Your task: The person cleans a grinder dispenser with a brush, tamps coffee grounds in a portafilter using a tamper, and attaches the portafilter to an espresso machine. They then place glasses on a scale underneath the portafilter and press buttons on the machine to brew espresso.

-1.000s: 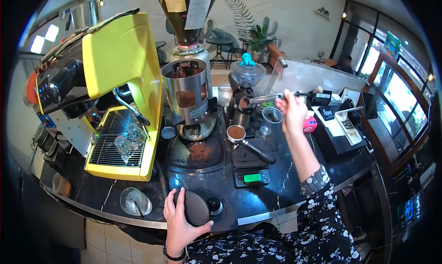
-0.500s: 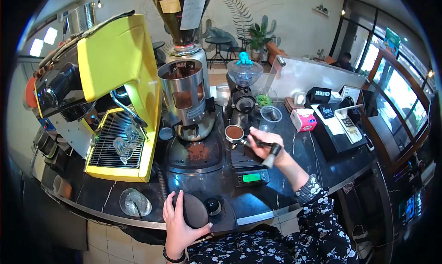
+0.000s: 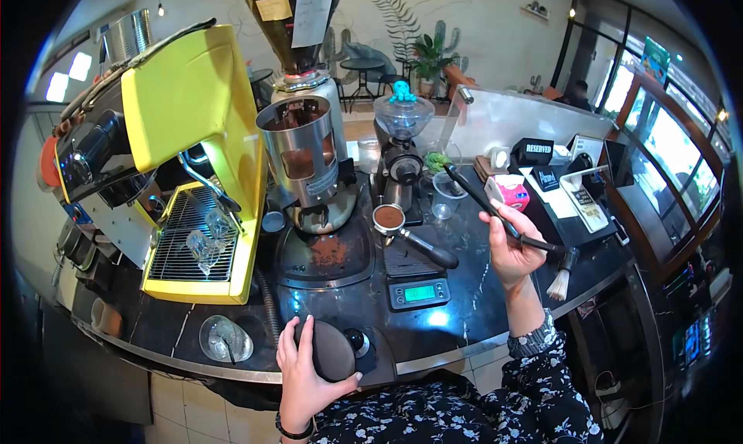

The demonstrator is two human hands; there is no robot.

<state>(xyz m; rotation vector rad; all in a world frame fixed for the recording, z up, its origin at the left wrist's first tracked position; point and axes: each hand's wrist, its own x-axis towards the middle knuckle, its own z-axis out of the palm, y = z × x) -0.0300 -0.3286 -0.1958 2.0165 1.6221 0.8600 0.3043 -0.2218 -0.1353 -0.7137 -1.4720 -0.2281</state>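
My left hand (image 3: pixel 303 382) curls around a round dark-grey container (image 3: pixel 329 351) at the counter's front edge, thumb on the near side and fingers over the far side. A tamper with a black knob (image 3: pixel 357 340) stands just right of it. My right hand (image 3: pixel 515 254) holds a black-handled brush (image 3: pixel 470 190) raised above the counter, its pale bristles hanging at the lower right. Left of that hand, a portafilter (image 3: pixel 429 248) filled with brown ground coffee (image 3: pixel 388 216) rests at a digital scale (image 3: pixel 420 293) with a lit display, its handle pointing right.
A yellow espresso machine (image 3: pixel 193 96) with glasses on its drip grate stands left. Behind are a large grinder (image 3: pixel 298 146) with spilled grounds (image 3: pixel 330 250) below, and a small grinder (image 3: pixel 402 161). A clear plastic cup (image 3: pixel 446 200), tissue pack (image 3: pixel 507 191) and glass bowl (image 3: pixel 225 338) stand around.
My right hand has left the portafilter and moved right, lifting the brush so its handle points up and left. The scale's display turned from green to teal. My left hand stays put.
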